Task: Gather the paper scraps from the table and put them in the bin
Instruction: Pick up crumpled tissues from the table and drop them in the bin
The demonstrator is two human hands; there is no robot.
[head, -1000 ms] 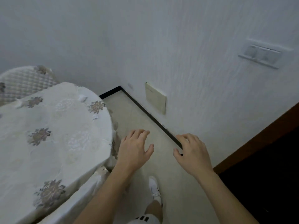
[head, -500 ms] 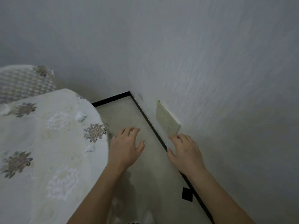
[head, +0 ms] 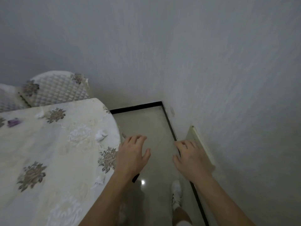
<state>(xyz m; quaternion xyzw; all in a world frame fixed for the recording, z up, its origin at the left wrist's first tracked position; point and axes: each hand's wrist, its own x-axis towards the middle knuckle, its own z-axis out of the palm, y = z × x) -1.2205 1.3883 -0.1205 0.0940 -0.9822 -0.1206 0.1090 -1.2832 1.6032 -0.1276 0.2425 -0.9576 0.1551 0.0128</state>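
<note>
Both hands are hanging empty w/ fingers loosely spread, palms down, in the lower-centre of the frame: left hand (head: 132, 154) is overlapping the table (head: 48, 160) edge, right hand (head: 190, 158) is hovering over the floor (head: 153, 128) strip next to the wall (head: 211, 70), in front of a pale wall panel (head: 200, 144). Neither is gripping anything.

Paper scraps are lying on the flowered cloth, all to the left of the hands. Nearest scrap (head: 101, 135), a white crumpled wad, is sitting near the table's rounded rim, just up-left of the left hand. A smaller scrap (head: 100, 179) is lying at the rim lower down, beside the left forearm. A far scrap (head: 39, 114) is resting toward the upper left, near a purple object (head: 13, 122) whose nature is unclear (blurred). A quilted chair back (head: 57, 88) is standing behind the table.

Key relation: the targets lie left and slightly up-frame of the hands; the left hand is clearly nearer, the right being well apart w/ the left arm between. The wads are lumpy, no clear long axis, so approx. any pinch direction should be working.

Judgement: gathering is not yet started; the reach is probably going leftward w/ the left hand. No bin is in view. One white shoe (head: 176, 193) is showing on the floor at the bottom.
</note>
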